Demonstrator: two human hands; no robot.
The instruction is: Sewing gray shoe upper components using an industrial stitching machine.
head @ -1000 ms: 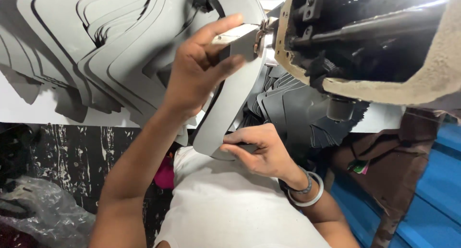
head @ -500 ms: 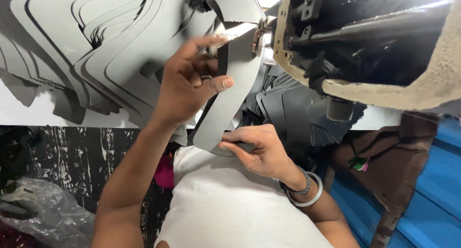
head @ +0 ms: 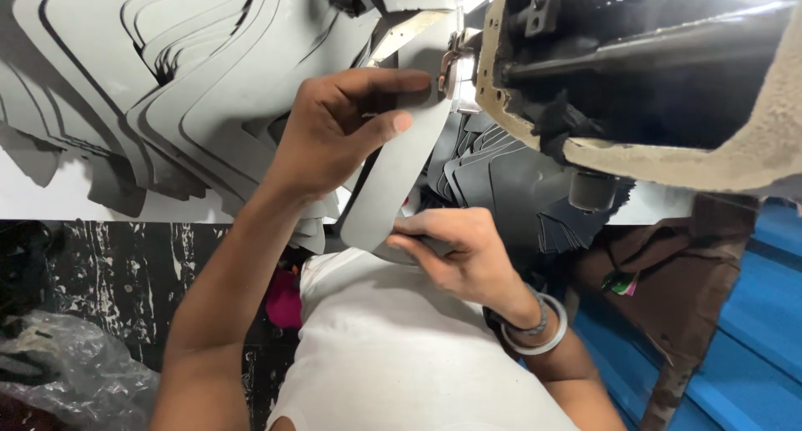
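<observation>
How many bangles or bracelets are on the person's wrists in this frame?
2, both on the right wrist: a thick white bangle and a thin dark bracelet beside it. The left wrist looks bare, though its underside is hidden.

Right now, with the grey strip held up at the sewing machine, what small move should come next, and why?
Probably ease the grey strip a little further under the presser foot. The left hand pins its top end right beside the foot, and the right hand grips the lower end, so the strip looks lined up.
</observation>
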